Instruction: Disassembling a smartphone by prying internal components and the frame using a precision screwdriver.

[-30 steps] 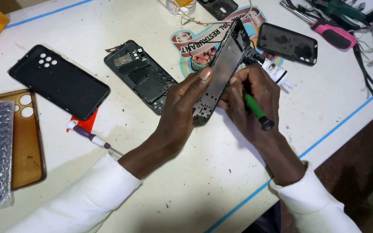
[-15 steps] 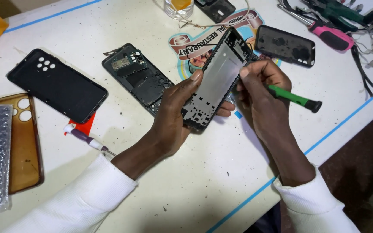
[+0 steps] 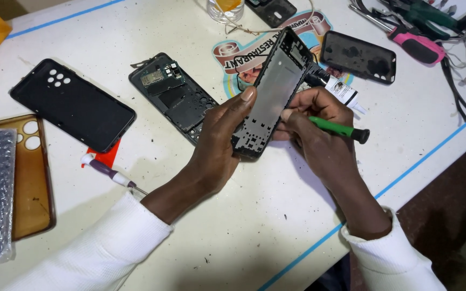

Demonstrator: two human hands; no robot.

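— What have the hands got hold of?

— The left hand (image 3: pixel 219 148) clamps a phone frame (image 3: pixel 271 97), tilted up off the white counter (image 3: pixel 254 226), probably so its inner face is within reach. The right hand (image 3: pixel 314 126) grips a green-handled screwdriver (image 3: pixel 338 128) like a pen, tip at the frame's right edge.

— And nearby?

— An opened phone body (image 3: pixel 176 97) lies just left; a black back cover (image 3: pixel 71 105) farther left.

One head camera looks steeply down, fairly close, at the white table (image 3: pixel 254 231).

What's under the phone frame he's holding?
Under the phone frame lie a round sticker and a glue tube; the frame covers part of both.
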